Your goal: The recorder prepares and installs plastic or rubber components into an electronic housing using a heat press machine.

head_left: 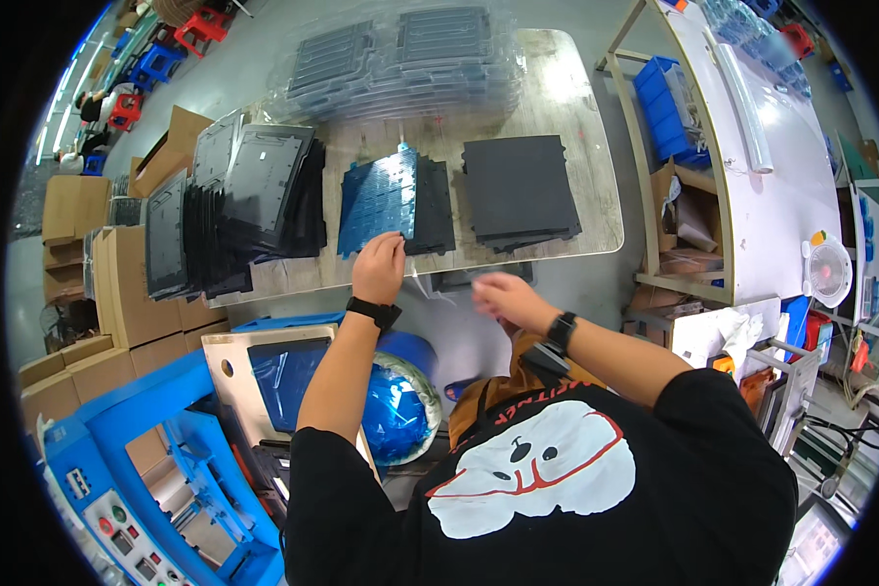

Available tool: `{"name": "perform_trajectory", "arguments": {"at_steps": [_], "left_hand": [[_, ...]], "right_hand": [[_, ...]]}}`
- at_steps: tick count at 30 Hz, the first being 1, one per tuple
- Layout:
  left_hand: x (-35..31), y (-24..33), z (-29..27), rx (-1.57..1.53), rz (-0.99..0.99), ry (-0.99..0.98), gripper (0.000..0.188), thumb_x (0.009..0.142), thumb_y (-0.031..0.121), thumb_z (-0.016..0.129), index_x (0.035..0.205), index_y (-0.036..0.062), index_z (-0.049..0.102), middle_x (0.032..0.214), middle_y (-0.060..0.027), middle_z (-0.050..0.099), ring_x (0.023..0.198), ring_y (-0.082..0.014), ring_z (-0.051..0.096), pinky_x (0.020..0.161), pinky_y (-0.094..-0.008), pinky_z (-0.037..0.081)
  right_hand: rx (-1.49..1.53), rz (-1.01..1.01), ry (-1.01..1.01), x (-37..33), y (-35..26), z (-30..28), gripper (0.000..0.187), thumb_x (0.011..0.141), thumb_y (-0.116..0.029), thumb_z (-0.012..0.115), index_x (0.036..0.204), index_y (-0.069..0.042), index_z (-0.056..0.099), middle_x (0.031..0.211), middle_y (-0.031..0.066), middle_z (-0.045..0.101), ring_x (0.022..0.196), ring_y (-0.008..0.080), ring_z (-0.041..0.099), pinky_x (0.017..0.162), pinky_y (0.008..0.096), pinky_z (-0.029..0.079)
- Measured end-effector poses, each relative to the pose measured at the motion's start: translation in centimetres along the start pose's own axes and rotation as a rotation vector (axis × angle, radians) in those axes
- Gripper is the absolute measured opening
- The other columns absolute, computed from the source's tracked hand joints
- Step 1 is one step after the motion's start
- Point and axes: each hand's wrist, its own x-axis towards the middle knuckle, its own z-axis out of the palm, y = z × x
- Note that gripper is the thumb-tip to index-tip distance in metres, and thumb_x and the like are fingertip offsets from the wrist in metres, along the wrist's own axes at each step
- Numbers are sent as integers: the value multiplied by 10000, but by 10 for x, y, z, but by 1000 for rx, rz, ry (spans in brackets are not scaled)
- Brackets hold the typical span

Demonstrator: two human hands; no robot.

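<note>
My left hand (379, 266) pinches the near edge of a shiny blue film-covered panel (376, 200), its fingertips at the near right corner. The panel overlaps a dark flat panel (434, 207) on the table. To the right, a neat pile of black square panels (520, 186) lies near the table's front edge. My right hand (511, 299) hangs in front of the table edge, apart from the panels. Its fingers are curled and point left; whether anything small is between them is hidden.
Stacked black panels (269, 176) lean at the table's left. Clear plastic trays (400, 73) fill the far side of the table (566, 88). A blue machine (98, 439), cardboard boxes (137, 283) and a blue film-wrapped roll (396, 410) stand nearby. A white workbench (772, 215) is at right.
</note>
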Motion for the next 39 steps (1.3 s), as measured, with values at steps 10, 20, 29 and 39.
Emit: {"name": "perform_trajectory", "arguments": {"at_steps": [10, 20, 29, 39], "left_hand": [[25, 51, -47, -55, -58, 168, 87, 845, 42, 641, 928, 24, 659, 945, -129, 679, 862, -314, 662, 753, -381, 541], [-17, 103, -117, -92, -52, 289, 91, 839, -7, 644, 930, 4, 644, 945, -140, 680, 848, -317, 666, 747, -363, 541], [-106, 147, -167, -335, -490, 357, 92, 887, 15, 623, 976, -8, 623, 874, -129, 659, 755, -233, 670, 720, -313, 529], [-186, 161, -212, -41, -298, 344, 371, 745, 40, 772, 1106, 17, 688, 1104, -135, 634, 971, -286, 637, 830, -336, 529]], "right_hand": [[412, -338, -183, 57, -100, 94, 239, 1010, -237, 519, 1130, -36, 569, 1027, 24, 645, 904, 114, 643, 784, 260, 522], [263, -360, -293, -9, -110, 126, 273, 1020, -238, 492, 1056, -8, 634, 961, 38, 668, 851, 117, 653, 787, 266, 536], [-130, -576, -378, -78, -72, 170, 322, 1020, -174, 454, 1203, 53, 589, 1004, 57, 674, 908, 110, 634, 803, 257, 508], [-158, -481, -528, -105, -28, 222, 315, 1009, -132, 462, 1217, 69, 587, 1011, 55, 664, 902, 94, 610, 823, 248, 510]]}}
